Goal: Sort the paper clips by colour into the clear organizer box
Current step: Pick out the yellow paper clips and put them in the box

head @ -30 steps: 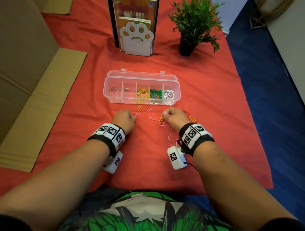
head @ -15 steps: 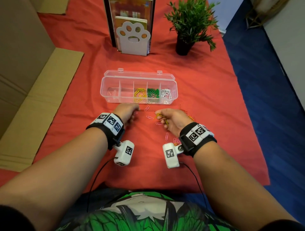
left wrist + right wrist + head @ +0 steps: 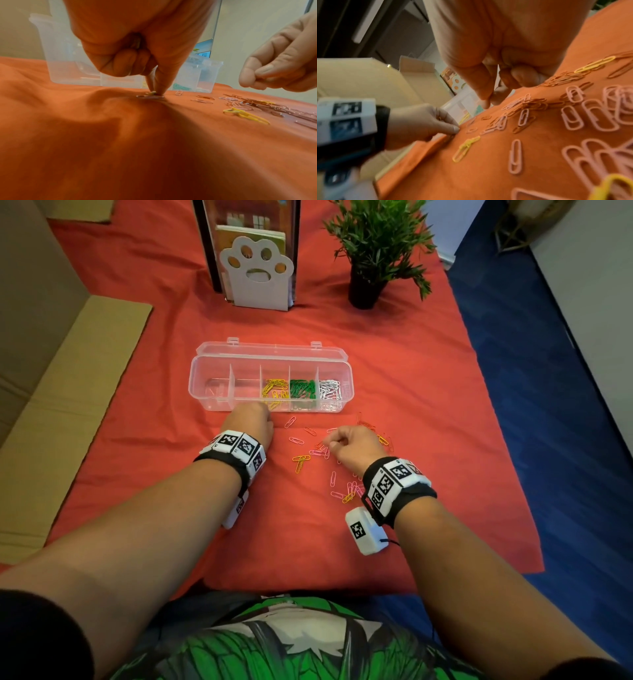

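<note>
A red cloth (image 3: 394, 364) covered the table, and on it the clear organizer box (image 3: 205, 385) stood open just beyond both hands. Its three right-hand compartments held yellow, green and white clips; the two on the left looked empty, as far as the head view showed.

The left hand (image 3: 248, 424) sat against the box's near wall, its fingertips (image 3: 157, 86) brought together and pressing down on a pale clip (image 3: 149, 96) lying flat on the cloth, long axis running left to right, with a yellow scrap beside it. Whether the clip was pinched or only pinned could not be told.

The right hand (image 3: 349, 445) hovered curled over the loose paper clips (image 3: 342, 470), thumb and forefinger closed together; what they held, if anything, was not visible. Pink, orange and a few yellow clips lay scattered beneath and nearer the body.

A linked yellow pair (image 3: 300, 462) lay between the hands, slightly nearer the right, pointing roughly toward the box.
</note>
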The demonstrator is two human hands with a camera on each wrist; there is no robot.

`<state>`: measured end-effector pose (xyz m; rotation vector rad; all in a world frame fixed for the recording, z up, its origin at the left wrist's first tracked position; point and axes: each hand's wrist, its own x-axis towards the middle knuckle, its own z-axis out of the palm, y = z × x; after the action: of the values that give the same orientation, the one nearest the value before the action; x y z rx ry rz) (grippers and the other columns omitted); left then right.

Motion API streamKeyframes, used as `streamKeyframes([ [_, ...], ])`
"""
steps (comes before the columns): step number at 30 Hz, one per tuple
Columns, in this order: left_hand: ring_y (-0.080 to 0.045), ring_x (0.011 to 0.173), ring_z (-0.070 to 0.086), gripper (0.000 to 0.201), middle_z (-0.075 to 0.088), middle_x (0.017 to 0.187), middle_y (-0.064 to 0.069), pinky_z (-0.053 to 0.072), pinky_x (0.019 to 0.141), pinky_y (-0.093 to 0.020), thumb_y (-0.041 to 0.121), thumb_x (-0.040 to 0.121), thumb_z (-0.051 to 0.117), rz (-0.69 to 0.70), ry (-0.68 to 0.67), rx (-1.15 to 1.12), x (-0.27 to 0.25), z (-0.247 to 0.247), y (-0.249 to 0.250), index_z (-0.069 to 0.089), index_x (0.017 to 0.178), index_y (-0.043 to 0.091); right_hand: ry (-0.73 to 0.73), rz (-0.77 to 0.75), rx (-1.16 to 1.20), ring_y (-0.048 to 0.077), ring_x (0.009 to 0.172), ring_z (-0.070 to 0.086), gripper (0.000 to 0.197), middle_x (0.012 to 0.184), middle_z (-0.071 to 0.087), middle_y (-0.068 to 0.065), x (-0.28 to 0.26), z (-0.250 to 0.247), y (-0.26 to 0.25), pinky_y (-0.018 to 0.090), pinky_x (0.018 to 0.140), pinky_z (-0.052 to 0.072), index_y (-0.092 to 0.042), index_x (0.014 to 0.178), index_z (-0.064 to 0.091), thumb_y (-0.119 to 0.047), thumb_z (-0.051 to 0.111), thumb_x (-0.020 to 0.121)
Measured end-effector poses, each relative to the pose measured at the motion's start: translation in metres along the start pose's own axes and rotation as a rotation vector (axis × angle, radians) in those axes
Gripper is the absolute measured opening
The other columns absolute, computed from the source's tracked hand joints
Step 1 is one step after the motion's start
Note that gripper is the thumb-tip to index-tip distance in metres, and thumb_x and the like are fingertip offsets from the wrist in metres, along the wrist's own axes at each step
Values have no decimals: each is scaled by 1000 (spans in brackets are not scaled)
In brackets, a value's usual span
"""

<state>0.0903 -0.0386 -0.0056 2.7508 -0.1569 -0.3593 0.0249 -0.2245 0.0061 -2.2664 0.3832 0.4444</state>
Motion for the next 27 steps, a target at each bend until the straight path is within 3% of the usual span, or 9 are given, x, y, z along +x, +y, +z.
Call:
streamKeyframes([
  [3, -37, 91, 62, 19, 68, 95, -20, 51, 79, -38, 11, 84, 50, 4, -26, 40, 0, 1, 0, 67, 89, 3, -33, -98, -223, 16, 81, 58, 18, 92, 65, 4, -5, 9, -3, 20, 74, 41, -12, 95, 71, -12, 54, 87],
  [6, -39, 95, 61, 23, 67, 99, -23, 49, 81, -40, 11, 87, 46, 1, -58, 58, -2, 2, 0, 65, 93, -1, -55, -234, -386, 28, 103, 55, 25, 110, 51, 11, -9, 26, -7, 29, 88, 46, -15, 110, 64, -17, 57, 86],
  [12, -31, 86, 61, 20, 67, 90, -16, 48, 80, -35, 15, 87, 49, -115, -105, -232, -20, 0, 0, 66, 86, 3, 12, -437, -635, 32, 100, 49, 24, 107, 44, 12, -16, 49, -11, 40, 76, 47, -12, 107, 54, -11, 57, 83],
  [16, -21, 46, 45, 23, 50, 62, -10, 32, 44, -18, 12, 84, 44, -418, -324, -863, -36, -8, 3, 48, 62, 11, -40, -424, -626, 33, 104, 50, 19, 110, 49, 14, -14, 51, -8, 41, 83, 45, -6, 105, 53, -9, 54, 86],
  [18, -12, 35, 42, 20, 51, 50, -2, 30, 39, -13, 14, 81, 38, -609, -374, -1212, -46, -11, 4, 46, 63, 14, -72, -335, -453, 29, 97, 55, 11, 103, 56, 12, -10, 45, -8, 35, 81, 44, -10, 96, 56, -12, 57, 86],
  [19, -11, 35, 43, 17, 52, 47, 0, 34, 40, -13, 14, 76, 37, -636, -408, -1317, -50, -12, 4, 46, 62, 16, -67, -264, -304, 26, 87, 56, 3, 91, 59, 8, -8, 39, -6, 30, 75, 43, -14, 88, 56, -12, 58, 85],
  [21, -13, 39, 46, 8, 53, 48, 1, 40, 45, -15, 16, 63, 38, -619, -465, -1429, -55, -14, 5, 46, 61, 17, -48, -117, 18, 15, 64, 51, 17, 67, 54, -3, -6, 23, 2, 23, 62, 38, -24, 78, 54, -9, 57, 85],
  [24, -14, 44, 49, 13, 51, 49, 1, 44, 48, -17, 18, 69, 38, -613, -521, -1448, -57, -7, 12, 47, 60, 17, -35, 59, 368, 6, 49, 37, 26, 56, 51, -10, -8, -10, 18, 21, 46, 29, -27, 86, 61, -3, 50, 88],
  [27, -10, 40, 48, 23, 43, 42, 5, 42, 42, -14, 19, 84, 45, -635, -532, -1350, -56, 5, 27, 46, 62, 16, -12, 214, 791, 9, 51, 33, 23, 62, 46, -3, -11, -36, 34, 19, 43, 26, -17, 78, 58, -3, 43, 89],
])
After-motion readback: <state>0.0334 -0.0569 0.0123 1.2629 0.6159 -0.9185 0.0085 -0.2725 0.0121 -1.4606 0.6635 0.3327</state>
